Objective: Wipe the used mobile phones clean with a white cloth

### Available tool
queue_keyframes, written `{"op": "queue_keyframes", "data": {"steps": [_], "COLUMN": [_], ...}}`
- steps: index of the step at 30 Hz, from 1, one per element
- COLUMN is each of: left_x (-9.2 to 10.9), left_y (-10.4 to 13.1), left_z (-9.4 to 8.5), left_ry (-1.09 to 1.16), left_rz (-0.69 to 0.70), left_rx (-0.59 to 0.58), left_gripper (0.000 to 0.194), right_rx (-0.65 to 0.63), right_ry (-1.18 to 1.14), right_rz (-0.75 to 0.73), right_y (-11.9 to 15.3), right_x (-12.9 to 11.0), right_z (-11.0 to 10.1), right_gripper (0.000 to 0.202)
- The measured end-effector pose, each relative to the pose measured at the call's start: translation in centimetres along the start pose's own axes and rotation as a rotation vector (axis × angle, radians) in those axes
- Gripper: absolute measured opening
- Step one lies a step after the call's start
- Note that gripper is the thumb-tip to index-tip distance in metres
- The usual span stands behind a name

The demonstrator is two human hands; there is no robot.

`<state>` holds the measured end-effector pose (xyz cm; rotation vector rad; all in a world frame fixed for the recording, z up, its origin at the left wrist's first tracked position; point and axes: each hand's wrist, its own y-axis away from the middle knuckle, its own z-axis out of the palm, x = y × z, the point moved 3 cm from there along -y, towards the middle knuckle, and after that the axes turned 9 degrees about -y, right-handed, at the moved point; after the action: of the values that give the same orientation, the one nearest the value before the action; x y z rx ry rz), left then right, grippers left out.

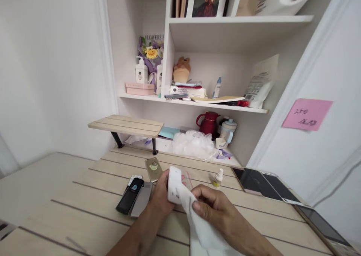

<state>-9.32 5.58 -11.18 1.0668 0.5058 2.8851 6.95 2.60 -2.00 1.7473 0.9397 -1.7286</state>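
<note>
My left hand (163, 196) is closed around a slim white phone (174, 182) with rounded corners, held upright above the table. Small dark marks show near its lower end. Between the thumb and fingers of my right hand (213, 203) is a white cloth (197, 226), whose upper end lies against the phone's right side. The rest of the cloth hangs down past the bottom of the view. A small spray bottle (218, 177) with yellowish liquid stands beyond my right hand. Left of my left hand lie a gold phone (153, 169) and a black phone (130, 196).
Several dark-screened phones (256, 182) line the right side of the slatted table (98, 211). A small raised wooden stand (126, 124) is at the back left. Crumpled clear plastic (193, 145), a red jug (208, 123) and a cup (228, 130) sit beneath the shelves (217, 105).
</note>
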Motion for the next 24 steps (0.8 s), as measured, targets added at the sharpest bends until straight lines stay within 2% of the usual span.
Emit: {"op": "queue_keyframes", "data": {"steps": [4,7,9,12,14,19,22,24], "left_x": [0.0,0.1,0.0,-0.2,-0.3,-0.8,-1.0,-0.9], "left_y": [0.3,0.3,0.4,0.9,1.5,2.7,2.7,2.5], "left_z": [0.3,0.4,0.6,1.4,2.2,3.1,3.0,2.9], "left_ry": [-0.015,-0.023,-0.027,-0.042,-0.056,-0.094,-0.094,-0.086], "left_rz": [0.034,0.035,0.029,0.013,-0.008,-0.059,-0.064,-0.06], "left_rx": [-0.034,-0.068,-0.088,-0.14,-0.183,-0.233,-0.227,-0.223], "left_gripper": [0.024,0.026,0.028,0.033,0.036,0.038,0.03,0.025], "right_rx": [0.082,0.174,0.302,0.515,0.586,0.574,0.515,0.43], "right_ry": [-0.266,-0.299,-0.146,0.261,0.479,0.613,0.745,0.884], "right_rz": [0.023,0.005,-0.077,-0.264,-0.365,-0.472,-0.509,-0.511], "right_y": [0.0,-0.2,-0.5,-0.9,-1.2,-1.8,-1.8,-1.7], "right_x": [0.1,0.6,1.0,1.5,1.9,3.4,3.9,4.2], "right_z": [-0.4,-1.0,-1.8,-3.0,-3.5,-3.7,-2.5,-1.1], "right_gripper": [0.037,0.036,0.034,0.028,0.025,0.026,0.03,0.031]}}
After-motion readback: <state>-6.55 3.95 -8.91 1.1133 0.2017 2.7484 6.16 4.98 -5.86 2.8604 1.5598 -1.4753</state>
